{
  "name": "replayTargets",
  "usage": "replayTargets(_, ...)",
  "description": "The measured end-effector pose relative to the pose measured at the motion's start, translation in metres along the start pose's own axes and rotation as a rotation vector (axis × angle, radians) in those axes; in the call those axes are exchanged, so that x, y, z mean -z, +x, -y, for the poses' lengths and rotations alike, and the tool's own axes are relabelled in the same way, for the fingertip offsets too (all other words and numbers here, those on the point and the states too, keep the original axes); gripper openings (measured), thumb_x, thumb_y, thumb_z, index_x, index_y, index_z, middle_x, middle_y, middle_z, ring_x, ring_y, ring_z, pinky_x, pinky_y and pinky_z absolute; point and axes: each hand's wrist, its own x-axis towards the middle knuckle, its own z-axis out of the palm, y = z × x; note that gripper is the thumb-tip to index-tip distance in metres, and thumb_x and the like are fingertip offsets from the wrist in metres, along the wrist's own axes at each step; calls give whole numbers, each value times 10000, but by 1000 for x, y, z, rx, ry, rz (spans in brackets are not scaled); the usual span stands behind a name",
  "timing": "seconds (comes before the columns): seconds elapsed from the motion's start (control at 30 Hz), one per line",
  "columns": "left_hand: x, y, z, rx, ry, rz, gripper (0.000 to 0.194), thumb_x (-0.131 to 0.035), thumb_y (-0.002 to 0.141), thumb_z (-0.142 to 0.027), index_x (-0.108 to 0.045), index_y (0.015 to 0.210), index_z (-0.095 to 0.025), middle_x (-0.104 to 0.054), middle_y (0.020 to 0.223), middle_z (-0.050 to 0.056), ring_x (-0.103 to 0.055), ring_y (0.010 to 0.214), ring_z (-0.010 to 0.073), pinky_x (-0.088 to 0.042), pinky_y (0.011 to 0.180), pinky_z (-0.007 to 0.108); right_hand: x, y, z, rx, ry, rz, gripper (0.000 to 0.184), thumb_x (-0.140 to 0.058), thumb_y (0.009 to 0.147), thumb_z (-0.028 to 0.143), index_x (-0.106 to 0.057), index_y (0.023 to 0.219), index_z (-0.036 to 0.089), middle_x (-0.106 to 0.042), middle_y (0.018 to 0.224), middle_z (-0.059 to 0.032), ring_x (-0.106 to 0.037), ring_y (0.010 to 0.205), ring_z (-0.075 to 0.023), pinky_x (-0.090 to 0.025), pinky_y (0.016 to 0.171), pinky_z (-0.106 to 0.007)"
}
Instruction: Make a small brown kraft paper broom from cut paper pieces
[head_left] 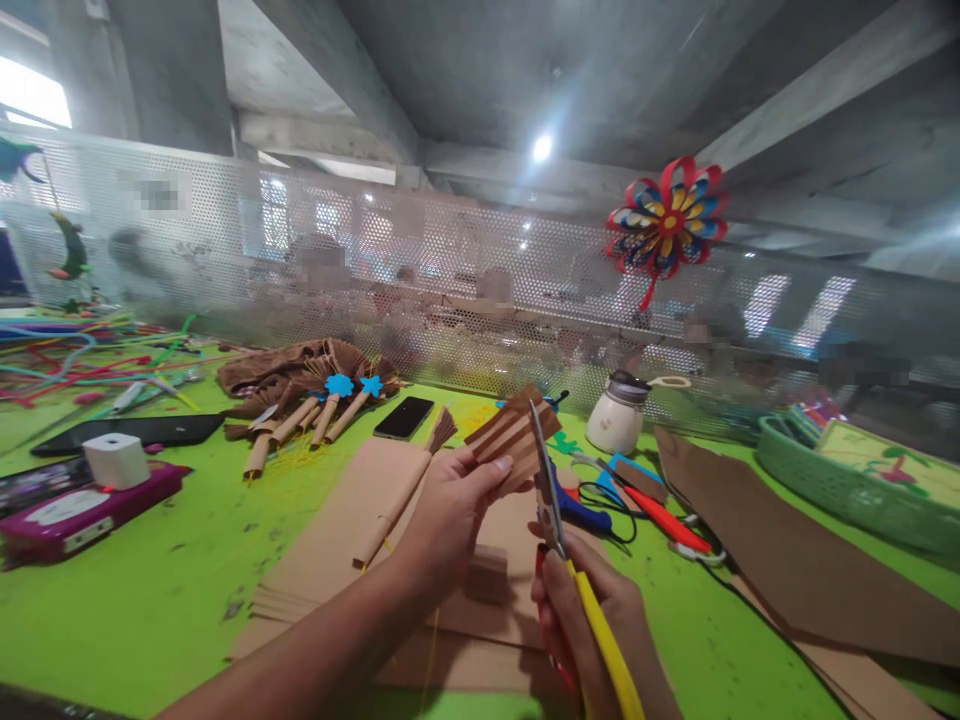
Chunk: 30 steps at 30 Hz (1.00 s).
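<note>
A pleated piece of brown paper [501, 428] is pinched between the thumb and fingers of my left hand [461, 500]. In my right hand [600, 600] is a pair of scissors [551, 490] with yellow and red handles, its blades pointing up along the right edge of the pleated paper. Whether the blades have cut into it I cannot tell. Below my hands lies a stack of brown paper sheets [315, 550]. On the stack rests a rolled paper stick [394, 510] with a fringed tip, left of my left hand.
Paper brooms [322, 415] with blue cutouts lie at the back left, near a black phone [403, 418]. A white charger [116, 461] sits on a purple box [94, 515]. Behind stand a white jar [616, 415] and a perforated screen [450, 290]. A green basket [855, 490] is at right.
</note>
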Motion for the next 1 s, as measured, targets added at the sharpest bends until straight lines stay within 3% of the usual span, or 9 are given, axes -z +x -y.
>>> replayTargets(0.1,-2,-1,0,23,-23,3,210,-571,771,-141,-662,959,-115,-667,982,118,-610,884,206,-468,804,326,0,2,2,35,7,7,556,-608,682,588,-628,1012,142,-541,584,-11,-448,401,-95,-384,335,-197)
replayTargets(0.3,-6,-6,3,68,-73,122,230,-542,777,-116,-660,975,-123,-660,1000,119,-594,947,223,-421,876,351,3,5,0,29,8,55,548,-536,749,593,-550,1071,150,-483,563,28,-374,364,-60,-322,314,-163)
replayTargets(0.5,-6,-8,7,147,-90,151,253,-559,774,-125,-653,1009,-123,-665,997,108,-592,974,216,-354,961,354,9,5,7,44,-105,37,470,-524,729,634,-580,764,169,-508,521,11,-453,407,-97,-381,356,-181)
replayTargets(0.63,-5,-8,7,167,-93,148,269,-557,771,-116,-649,1024,-114,-663,1015,109,-594,973,214,-356,959,345,11,6,10,50,-114,37,467,-535,715,642,-557,682,177,-537,544,-2,-481,442,-106,-402,383,-182)
replayTargets(0.77,-4,-8,8,196,-76,141,287,-565,775,-145,-639,1051,-122,-660,1029,114,-613,913,223,-414,869,339,9,5,6,12,-104,53,466,-523,724,645,-561,733,181,-499,490,21,-436,369,-91,-368,336,-181)
replayTargets(1.0,-4,-9,9,196,-60,138,274,-572,763,-132,-650,1025,-123,-680,963,88,-618,879,197,-405,878,316,7,6,1,-41,-64,71,515,-540,684,676,-590,848,190,-475,449,41,-418,322,-93,-368,313,-191)
